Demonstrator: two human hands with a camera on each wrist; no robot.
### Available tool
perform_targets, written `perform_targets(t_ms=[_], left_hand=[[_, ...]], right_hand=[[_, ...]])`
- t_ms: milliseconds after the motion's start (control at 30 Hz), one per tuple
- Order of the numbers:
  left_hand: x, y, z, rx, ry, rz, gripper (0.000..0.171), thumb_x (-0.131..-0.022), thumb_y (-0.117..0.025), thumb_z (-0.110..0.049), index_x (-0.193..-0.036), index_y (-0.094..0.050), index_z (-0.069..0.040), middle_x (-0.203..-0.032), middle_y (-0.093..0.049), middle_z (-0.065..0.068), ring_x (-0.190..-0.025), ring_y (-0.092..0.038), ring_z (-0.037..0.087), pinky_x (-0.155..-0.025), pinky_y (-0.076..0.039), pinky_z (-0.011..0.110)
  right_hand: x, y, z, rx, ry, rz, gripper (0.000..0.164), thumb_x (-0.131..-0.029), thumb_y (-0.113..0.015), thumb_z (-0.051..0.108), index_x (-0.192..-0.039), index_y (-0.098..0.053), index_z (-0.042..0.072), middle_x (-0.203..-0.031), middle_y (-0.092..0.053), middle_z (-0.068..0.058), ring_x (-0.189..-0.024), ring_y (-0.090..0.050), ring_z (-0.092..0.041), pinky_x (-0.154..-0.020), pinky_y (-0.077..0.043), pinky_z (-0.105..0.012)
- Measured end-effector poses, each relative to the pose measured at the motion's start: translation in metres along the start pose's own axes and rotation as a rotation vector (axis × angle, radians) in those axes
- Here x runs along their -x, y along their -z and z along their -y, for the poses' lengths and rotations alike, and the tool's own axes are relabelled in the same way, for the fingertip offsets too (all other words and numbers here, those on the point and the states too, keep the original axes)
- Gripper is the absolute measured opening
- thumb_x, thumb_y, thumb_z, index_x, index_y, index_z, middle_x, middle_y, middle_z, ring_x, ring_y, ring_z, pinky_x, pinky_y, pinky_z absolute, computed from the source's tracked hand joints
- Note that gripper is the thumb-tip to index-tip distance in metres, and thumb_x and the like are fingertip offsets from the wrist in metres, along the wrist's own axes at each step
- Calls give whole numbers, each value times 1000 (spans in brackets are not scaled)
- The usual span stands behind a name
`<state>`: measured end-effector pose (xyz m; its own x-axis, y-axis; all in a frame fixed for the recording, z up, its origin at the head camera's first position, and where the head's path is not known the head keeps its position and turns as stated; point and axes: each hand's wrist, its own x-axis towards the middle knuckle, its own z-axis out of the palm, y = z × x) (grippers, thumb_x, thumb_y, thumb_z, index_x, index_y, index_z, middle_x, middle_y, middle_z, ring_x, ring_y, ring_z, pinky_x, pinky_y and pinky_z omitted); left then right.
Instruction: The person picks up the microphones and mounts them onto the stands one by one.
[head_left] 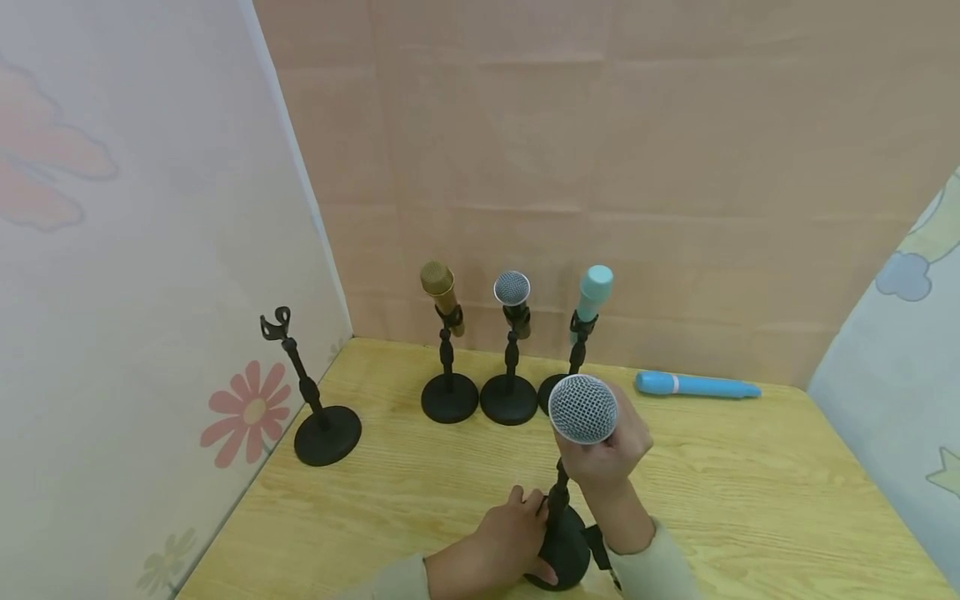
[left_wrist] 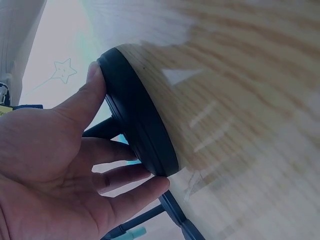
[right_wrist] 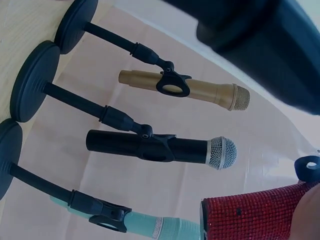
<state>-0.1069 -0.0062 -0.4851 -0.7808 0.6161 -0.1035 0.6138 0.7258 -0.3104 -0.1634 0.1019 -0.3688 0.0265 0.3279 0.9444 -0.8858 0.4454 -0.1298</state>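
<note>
My right hand (head_left: pixel 615 446) grips a microphone with a silver mesh head (head_left: pixel 583 408). In the right wrist view its body shows as red and studded (right_wrist: pixel 252 212), with a black clip (right_wrist: pixel 307 168) close beside it. Whether the microphone sits in that clip, I cannot tell. Below it stands a black microphone stand (head_left: pixel 566 546). My left hand (head_left: pixel 506 533) holds this stand by its round base (left_wrist: pixel 137 112), thumb on one edge and fingertips at the opposite edge. The right fingers are mostly hidden behind the mesh head in the head view.
At the back, three stands carry a gold microphone (head_left: pixel 438 282), a black one with a silver head (head_left: pixel 512 288) and a mint one (head_left: pixel 596 287). A bare stand (head_left: pixel 327 435) is at the left wall. A blue microphone-shaped stick (head_left: pixel 697 386) lies at the back right.
</note>
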Motion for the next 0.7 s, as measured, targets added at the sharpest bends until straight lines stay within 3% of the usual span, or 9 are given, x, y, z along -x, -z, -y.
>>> perform_targets(t_ms=[333, 467, 700], left_hand=[[-2, 3, 0, -12, 2, 33, 89, -75, -49, -89, -141, -59, -30, -120, -52, -11, -101, -46, 10, -61, -52, 15], [-5, 2, 0, 20, 18, 61, 90, -75, -51, -88, -143, -58, -30, -123, -51, -12, -101, -44, 9, -59, -50, 15], [-5, 0, 1, -23, -23, 47, 91, -76, -48, -88, -142, -59, -26, -117, -52, -11, -94, -42, 9, -63, -48, 13]], right_hand=[[2, 3, -5, 1, 20, 27, 53, -86, -71, 38, -74, -63, -13, -63, -61, -22, -55, -60, -26, -77, -54, -16], [2, 7, -12, -8, 8, 120, 52, -88, -71, 39, -75, -65, -11, -64, -63, -21, -55, -61, -26, -77, -55, -15], [2, 14, -16, -100, -26, 293, 59, -90, -70, 47, -80, -65, -11, -67, -63, -17, -55, -62, -20, -69, -58, -20]])
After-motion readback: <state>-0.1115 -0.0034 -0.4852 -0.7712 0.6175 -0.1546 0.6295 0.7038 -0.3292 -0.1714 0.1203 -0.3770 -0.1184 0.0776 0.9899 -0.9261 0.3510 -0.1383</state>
